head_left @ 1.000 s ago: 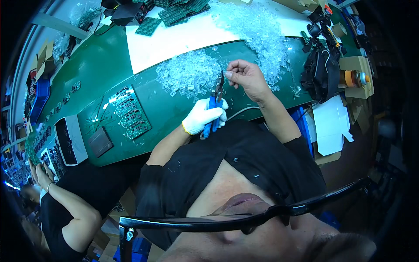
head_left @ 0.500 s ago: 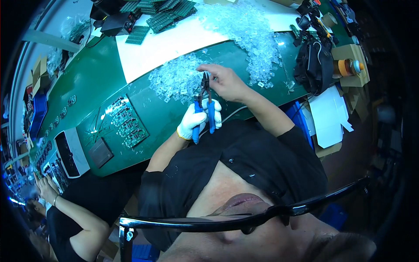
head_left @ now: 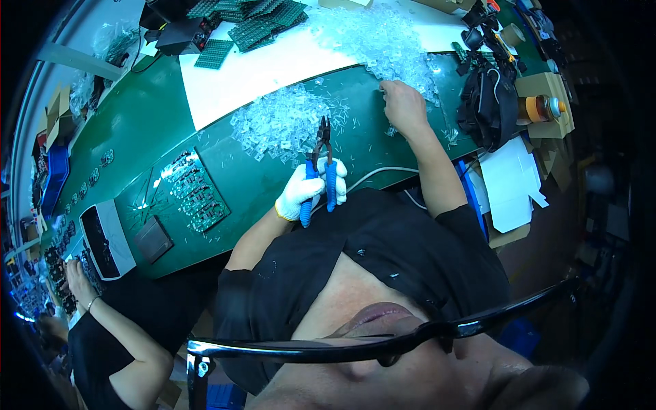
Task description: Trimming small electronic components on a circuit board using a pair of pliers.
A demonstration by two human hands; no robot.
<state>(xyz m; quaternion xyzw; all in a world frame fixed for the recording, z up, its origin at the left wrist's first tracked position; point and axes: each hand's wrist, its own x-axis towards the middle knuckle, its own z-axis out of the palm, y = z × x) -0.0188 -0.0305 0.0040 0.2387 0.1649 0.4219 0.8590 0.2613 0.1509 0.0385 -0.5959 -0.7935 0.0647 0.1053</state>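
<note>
My left hand (head_left: 298, 190), in a white knitted glove, grips a pair of cutting pliers (head_left: 321, 145) by the blue handles. The jaws point away from me, slightly parted, and nothing shows between them. Just beyond them lies a small heap of clear plastic pieces (head_left: 270, 123), with thin clear slivers scattered at its right. My bare right hand (head_left: 406, 108) is at the near edge of a larger heap of the same pieces (head_left: 393, 44). Its fingers are curled inward, and whatever they hold is too small or hidden to make out.
Left on the green table (head_left: 147, 102) lie a populated circuit board (head_left: 195, 191), a dark flat block (head_left: 154, 240) and a white-framed box (head_left: 109, 239). Green boards (head_left: 263, 27) pile up at the back. A black bag (head_left: 488, 109) and a bottle (head_left: 540, 109) stand right. A co-worker's hand (head_left: 80, 285) works far left.
My right hand has moved from beside the pliers' jaws rightward to the larger heap, its fingers now curled. The pliers and my left hand stay nearly in place. The co-worker's hand has shifted slightly.
</note>
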